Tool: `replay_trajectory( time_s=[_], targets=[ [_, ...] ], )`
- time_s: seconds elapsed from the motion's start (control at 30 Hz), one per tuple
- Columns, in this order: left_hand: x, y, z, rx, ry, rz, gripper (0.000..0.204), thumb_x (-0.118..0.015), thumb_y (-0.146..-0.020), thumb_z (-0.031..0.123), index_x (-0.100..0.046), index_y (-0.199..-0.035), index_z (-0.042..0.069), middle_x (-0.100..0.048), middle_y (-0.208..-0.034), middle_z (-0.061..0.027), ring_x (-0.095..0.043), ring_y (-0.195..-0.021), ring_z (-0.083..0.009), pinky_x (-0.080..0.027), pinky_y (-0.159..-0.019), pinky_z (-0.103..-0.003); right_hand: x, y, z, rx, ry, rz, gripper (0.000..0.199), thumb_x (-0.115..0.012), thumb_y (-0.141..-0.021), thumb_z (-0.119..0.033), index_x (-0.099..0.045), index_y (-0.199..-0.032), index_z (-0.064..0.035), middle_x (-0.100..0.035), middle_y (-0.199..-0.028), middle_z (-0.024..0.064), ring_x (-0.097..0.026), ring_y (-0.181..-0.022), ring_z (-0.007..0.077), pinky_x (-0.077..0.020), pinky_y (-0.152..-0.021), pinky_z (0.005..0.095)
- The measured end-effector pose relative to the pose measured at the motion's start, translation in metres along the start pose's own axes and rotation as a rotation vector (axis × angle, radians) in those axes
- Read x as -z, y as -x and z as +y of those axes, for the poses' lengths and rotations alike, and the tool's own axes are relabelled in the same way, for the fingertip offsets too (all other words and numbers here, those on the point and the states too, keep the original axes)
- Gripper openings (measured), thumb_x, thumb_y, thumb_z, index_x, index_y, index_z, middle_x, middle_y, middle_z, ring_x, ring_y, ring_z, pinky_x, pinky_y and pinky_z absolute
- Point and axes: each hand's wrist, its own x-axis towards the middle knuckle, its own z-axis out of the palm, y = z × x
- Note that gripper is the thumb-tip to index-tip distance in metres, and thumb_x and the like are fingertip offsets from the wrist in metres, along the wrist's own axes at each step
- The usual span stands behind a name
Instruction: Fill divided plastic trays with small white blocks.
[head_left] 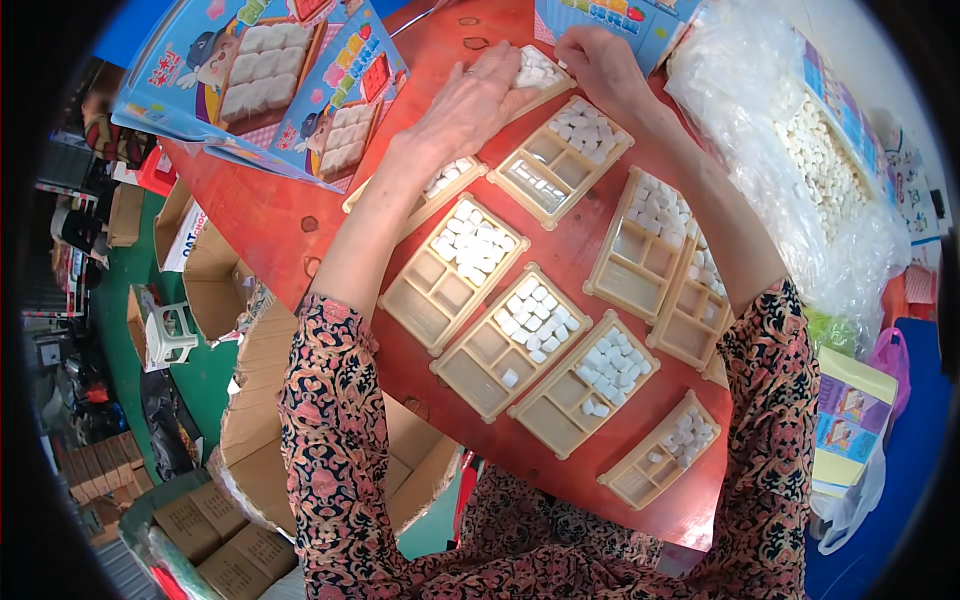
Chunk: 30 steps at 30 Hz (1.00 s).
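Observation:
My left hand (480, 98) lies with its fingers stretched along the left side of a beige plastic compartment tray (545, 97) at the far end of the table, partly covering it. Small white marshmallow-like pieces (538, 70) fill part of that tray. On its right side my right hand (605, 68) is closed, fingertips together at the edge of the white pieces; what they pinch is too small to make out. Just nearer stands another tray (545, 205) with white pieces in its large compartment. Under my left forearm, a further tray (412, 222) is partly hidden.
Several similar trays, among them a middle one (470, 385), stand on the red table (350, 235). Printed blue boxes (255, 75) stand far left. A clear plastic bag (725, 110) of white pieces lies at right. An open cardboard box (255, 440) stands beside the table's left edge.

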Motion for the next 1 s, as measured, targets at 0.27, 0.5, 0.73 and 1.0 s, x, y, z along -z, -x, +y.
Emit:
replay_trajectory(
  time_s=[0.27, 0.5, 0.73, 1.0],
  targets=[
    [0.013, 0.006, -0.004, 0.042, 0.099, -0.110, 0.045, -0.044, -0.096, 0.028, -0.041, -0.128, -0.003, -0.045, -0.131, -0.0232, -0.044, -0.122, -0.0370, -0.027, -0.107, -0.049, -0.002, 0.005, -0.005, 0.158, 0.044, -0.072, 0.004, -0.059, -0.077, -0.006, -0.061, -0.077, -0.0024, -0.063, -0.083, 0.0191, -0.059, -0.079, 0.0390, -0.0467, -0.070, 0.0459],
    [0.021, -0.003, 0.008, -0.036, 0.102, -0.063, 0.041, -0.046, -0.095, 0.023, -0.045, -0.128, -0.002, -0.046, -0.134, -0.0219, -0.048, -0.119, -0.0362, -0.031, -0.108, -0.043, -0.007, 0.009, -0.002, 0.176, 0.098, -0.099, 0.008, -0.058, -0.076, -0.007, -0.061, -0.071, -0.0026, -0.062, -0.081, 0.0179, -0.060, -0.076, 0.0368, -0.0478, -0.069, 0.0447],
    [-0.006, -0.004, 0.000, -0.162, -0.110, 0.036, 0.040, -0.046, -0.095, 0.019, -0.044, -0.130, -0.001, -0.038, -0.141, -0.0190, -0.041, -0.125, -0.0371, -0.035, -0.105, -0.044, -0.014, 0.007, 0.003, 0.164, 0.122, -0.175, 0.010, -0.059, -0.075, -0.009, -0.061, -0.066, -0.0043, -0.062, -0.076, 0.0148, -0.061, -0.070, 0.0353, -0.0497, -0.067, 0.0431],
    [0.004, 0.024, 0.009, -0.125, -0.028, -0.062, 0.040, -0.045, -0.095, 0.016, -0.042, -0.132, -0.001, -0.034, -0.143, -0.0206, -0.038, -0.128, -0.0366, -0.032, -0.108, -0.043, -0.004, 0.021, -0.024, 0.027, -0.071, -0.281, 0.009, -0.061, -0.075, -0.011, -0.065, -0.072, -0.0038, -0.063, -0.072, 0.0131, -0.062, -0.067, 0.0299, -0.0501, -0.062, 0.0359]
  ],
)
